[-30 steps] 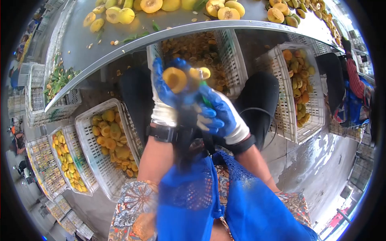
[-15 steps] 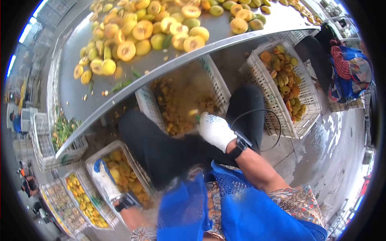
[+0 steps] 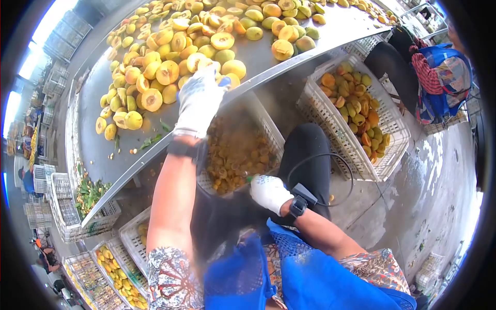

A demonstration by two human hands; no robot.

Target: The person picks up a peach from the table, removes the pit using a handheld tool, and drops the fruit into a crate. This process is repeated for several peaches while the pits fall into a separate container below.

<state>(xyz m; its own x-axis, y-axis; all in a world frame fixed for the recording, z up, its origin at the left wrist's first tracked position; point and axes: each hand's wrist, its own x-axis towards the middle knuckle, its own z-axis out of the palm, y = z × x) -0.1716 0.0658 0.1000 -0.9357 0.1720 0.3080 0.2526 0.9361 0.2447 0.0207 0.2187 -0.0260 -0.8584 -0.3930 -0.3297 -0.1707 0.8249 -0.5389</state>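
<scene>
My left hand (image 3: 201, 101), in a white glove with blue fingertips, reaches over the near edge of the metal table (image 3: 95, 129). Its fingers touch the pile of halved yellow-orange fruit (image 3: 167, 72); whether they grip a piece is hard to see. My right hand (image 3: 269, 193), gloved in white with blue dots, is closed above my lap around a small tool with a green part, mostly hidden in the fist. Between my knees, below the table edge, a white crate (image 3: 267, 124) holds many small fruit pieces.
To the right stands a white crate (image 3: 395, 132) of cut fruit, with a seated co-worker (image 3: 439, 77) beyond it. A black cable loop (image 3: 352, 178) hangs by my right knee. Crates of fruit (image 3: 121, 274) and a crate with green leaves (image 3: 92, 196) stand at the left.
My left hand has moved from the fruit crate at the lower left up to the pile on the table. My right hand has shifted slightly down. The view has turned a little.
</scene>
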